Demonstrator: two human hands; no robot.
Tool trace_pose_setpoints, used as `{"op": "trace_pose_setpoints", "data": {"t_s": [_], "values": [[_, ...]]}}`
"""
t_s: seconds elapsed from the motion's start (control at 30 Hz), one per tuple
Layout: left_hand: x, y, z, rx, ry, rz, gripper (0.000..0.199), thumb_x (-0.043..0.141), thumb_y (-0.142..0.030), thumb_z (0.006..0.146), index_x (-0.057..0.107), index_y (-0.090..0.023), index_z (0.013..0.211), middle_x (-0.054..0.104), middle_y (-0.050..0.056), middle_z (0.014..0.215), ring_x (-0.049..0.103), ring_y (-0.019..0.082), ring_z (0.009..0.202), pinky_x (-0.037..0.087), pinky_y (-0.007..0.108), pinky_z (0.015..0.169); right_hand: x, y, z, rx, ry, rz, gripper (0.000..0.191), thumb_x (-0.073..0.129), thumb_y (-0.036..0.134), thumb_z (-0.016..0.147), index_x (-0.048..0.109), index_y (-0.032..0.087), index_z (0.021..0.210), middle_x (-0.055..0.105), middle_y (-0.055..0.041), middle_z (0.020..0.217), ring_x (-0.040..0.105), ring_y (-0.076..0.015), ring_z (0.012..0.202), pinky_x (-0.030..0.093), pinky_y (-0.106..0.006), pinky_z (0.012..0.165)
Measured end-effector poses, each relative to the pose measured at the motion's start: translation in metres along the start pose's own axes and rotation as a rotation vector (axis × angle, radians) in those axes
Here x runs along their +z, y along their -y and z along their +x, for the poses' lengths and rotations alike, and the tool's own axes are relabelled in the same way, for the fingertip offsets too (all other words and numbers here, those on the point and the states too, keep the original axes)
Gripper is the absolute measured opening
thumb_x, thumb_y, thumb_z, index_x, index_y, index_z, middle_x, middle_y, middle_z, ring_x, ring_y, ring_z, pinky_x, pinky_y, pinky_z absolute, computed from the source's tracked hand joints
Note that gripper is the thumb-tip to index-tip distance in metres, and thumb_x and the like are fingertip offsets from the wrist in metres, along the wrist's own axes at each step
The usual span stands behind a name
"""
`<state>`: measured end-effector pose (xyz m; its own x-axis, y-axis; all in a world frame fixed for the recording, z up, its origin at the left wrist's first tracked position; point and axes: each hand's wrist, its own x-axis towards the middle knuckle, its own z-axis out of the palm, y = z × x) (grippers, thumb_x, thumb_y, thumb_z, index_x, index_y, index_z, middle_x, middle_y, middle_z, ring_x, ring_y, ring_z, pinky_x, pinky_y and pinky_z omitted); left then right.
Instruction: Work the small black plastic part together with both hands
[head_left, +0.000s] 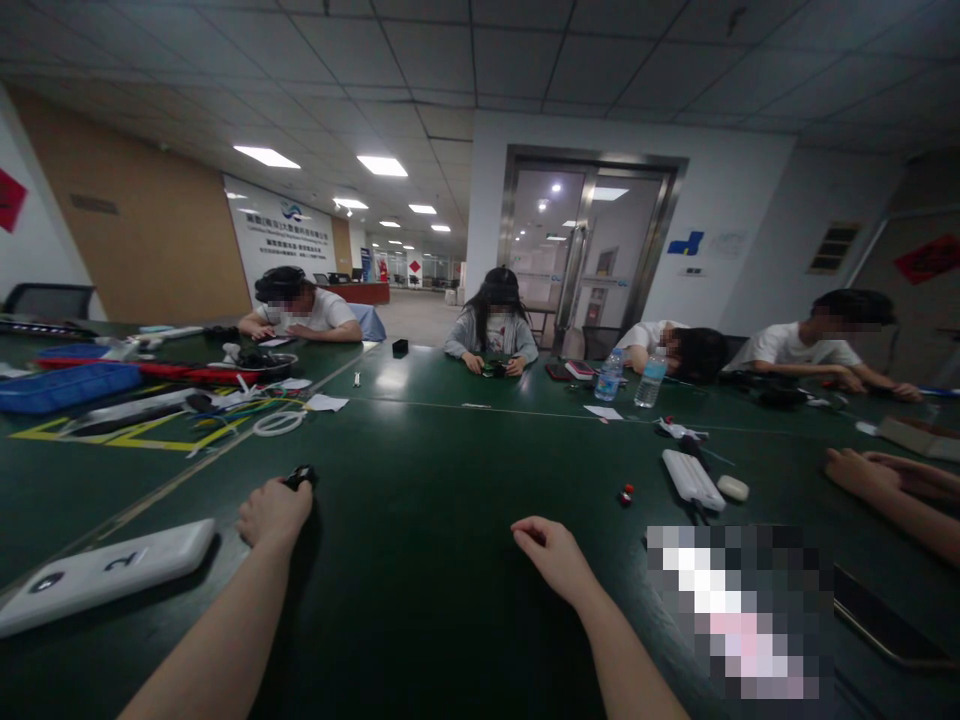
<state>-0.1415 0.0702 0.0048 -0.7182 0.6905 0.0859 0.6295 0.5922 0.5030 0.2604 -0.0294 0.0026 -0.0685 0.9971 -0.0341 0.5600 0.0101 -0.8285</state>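
My left hand (274,512) rests on the dark green table (420,450), its fingers shut on a small black object (301,477). To its left lies a large white power bank (105,575) with dark markings, not touching the hand. My right hand (551,557) curls loosely over the table with nothing visible in it. The nearest things to its right are a small red and black part (624,494) and a white power bank (692,480).
Another person's hands (885,478) lie at the right edge beside a dark phone (889,620). Several people work across the table. Water bottles (651,378), a blue tray (67,387), wires and tools stand farther off. A pixelated patch hides the lower right.
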Motion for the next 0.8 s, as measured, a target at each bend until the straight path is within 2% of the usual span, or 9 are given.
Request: {"op": "trace_pose_setpoints", "data": {"t_s": [0.37,0.8], "values": [[-0.0045,-0.0018,-0.0076,0.011,-0.024,-0.007,0.055,0.047,-0.045,0.077,0.056,-0.016,0.122,0.055,0.02,0.12,0.049,0.037,0.112,0.041,0.046,0.087,0.0016,-0.0015,0.0029,-0.006,-0.004,-0.008,0.024,0.052,0.032,0.083,0.065,0.023,0.102,0.066,-0.0022,0.101,0.061,-0.0183,0.095,0.046,-0.032,0.084],[-0.0064,-0.0026,-0.0071,0.021,0.021,0.025,0.057,0.045,-0.045,0.075,0.056,-0.015,0.122,0.054,0.022,0.12,0.049,0.038,0.111,0.041,0.047,0.085,-0.0012,0.0042,-0.0006,0.018,0.015,-0.015,0.024,0.052,0.033,0.083,0.064,0.022,0.101,0.065,-0.0022,0.102,0.061,-0.0184,0.095,0.046,-0.031,0.083]]}}
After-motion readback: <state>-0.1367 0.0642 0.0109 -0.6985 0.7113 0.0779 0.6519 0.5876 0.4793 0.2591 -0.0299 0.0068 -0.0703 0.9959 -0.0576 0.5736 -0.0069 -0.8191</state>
